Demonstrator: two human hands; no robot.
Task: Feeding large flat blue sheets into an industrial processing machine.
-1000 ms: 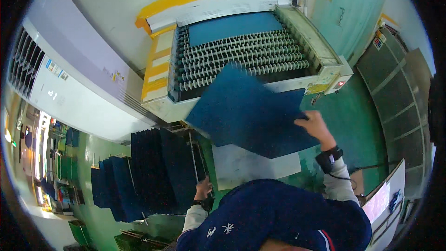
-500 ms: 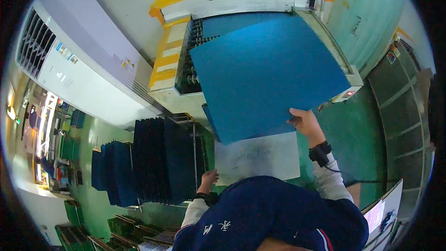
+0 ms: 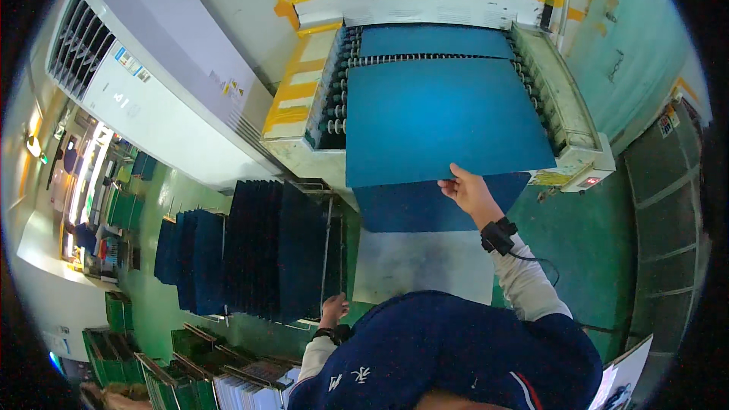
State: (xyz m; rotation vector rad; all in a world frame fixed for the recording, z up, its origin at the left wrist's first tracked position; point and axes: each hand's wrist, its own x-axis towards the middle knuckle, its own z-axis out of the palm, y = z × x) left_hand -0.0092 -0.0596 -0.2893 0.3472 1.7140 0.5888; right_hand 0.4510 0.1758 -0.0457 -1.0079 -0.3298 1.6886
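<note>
A flat blue panel (image 3: 448, 118) lies across the rollers at the machine's outlet, its near edge jutting out toward me. My right hand (image 3: 471, 193) is closed on that near edge, thumb on top and fingers by the underside. Below it a second, darker blue panel (image 3: 437, 211) shows, slanting down; what bears it is hidden. My left hand (image 3: 334, 309) is low, beside the rack of dark panels (image 3: 292, 254), fingers loosely bent and apart, with nothing visible in it.
Another blue sheet (image 3: 433, 42) lies farther back on the rollers (image 3: 338, 110). A pale board (image 3: 421, 266) is below the outlet. To the left stands a tall white cabinet (image 3: 159, 99) with a vent; at right, a grey framed panel (image 3: 664, 212). Green racks (image 3: 178, 380) stand lower left.
The upper blue panel was raised and turned askew; now it lies squarer on the rollers, with a darker one visible below. My right hand has shifted left.
</note>
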